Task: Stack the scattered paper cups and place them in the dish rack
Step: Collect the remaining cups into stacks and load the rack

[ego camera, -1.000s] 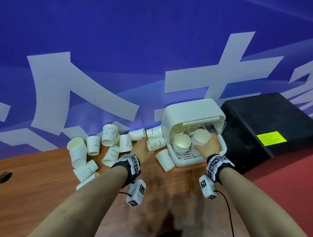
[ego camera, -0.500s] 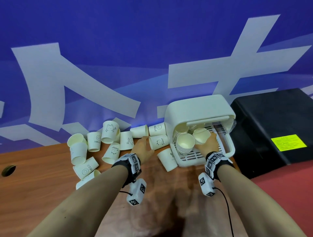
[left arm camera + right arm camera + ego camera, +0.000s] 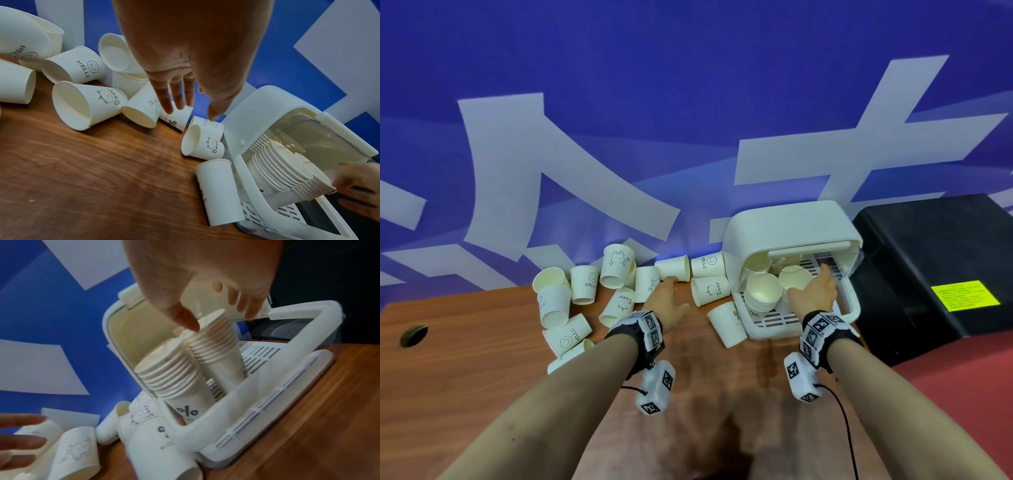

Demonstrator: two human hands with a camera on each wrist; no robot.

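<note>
Right-hand stack set down in the dish rack (image 3: 854,308); left hand reaching for the next loose cup.

Right hand (image 3: 812,295): a second ago it carried its cup stack (image 3: 213,344) in; the stack now stands on the rack floor beside the first stack (image 3: 763,294), grip loosening, thumb at the rim. Left hand (image 3: 666,301): released, fingers spread over a tipped cup (image 3: 176,118). Many cups left on the surface (image 3: 482,377). Rack's raised lid (image 3: 791,222) hangs low over the rims; free rack floor remains to the right.
</note>
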